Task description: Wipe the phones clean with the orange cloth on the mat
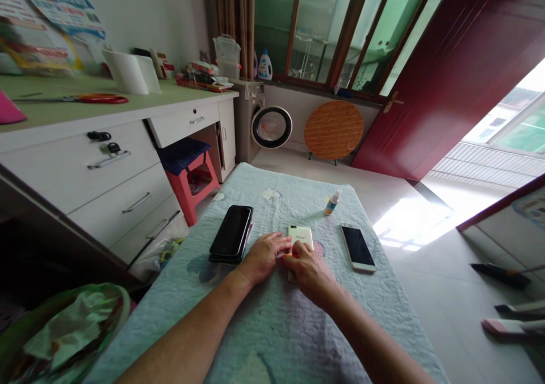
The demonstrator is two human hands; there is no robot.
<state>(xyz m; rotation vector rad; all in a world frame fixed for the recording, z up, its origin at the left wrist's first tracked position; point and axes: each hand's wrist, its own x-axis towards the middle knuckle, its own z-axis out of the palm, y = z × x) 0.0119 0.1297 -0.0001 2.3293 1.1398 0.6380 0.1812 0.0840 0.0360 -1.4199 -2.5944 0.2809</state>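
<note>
A white smartphone [301, 235] marked "honor" lies back up on the cloth-covered table, its lower part hidden by my hands. My left hand [264, 255] is closed at its left edge, the fingertips against it. Over the phone, my right hand [307, 267] is curled in a pinch with a small orange thing [290, 254] at its fingertips; too little shows to name it. Left of my hands lies a stack of dark phones [232, 232], screen up. On the right are a white-framed smartphone [357, 247], screen up, and a small spray bottle [332, 203] standing upright.
A pale blue quilted cloth [272, 327] covers the table. White drawers [114, 185] and a red stool [193, 179] stand at the left, a waste basket [123, 310] at the lower left. Beyond are a washing machine [247, 111] with its door ajar and a round wooden tabletop [334, 129].
</note>
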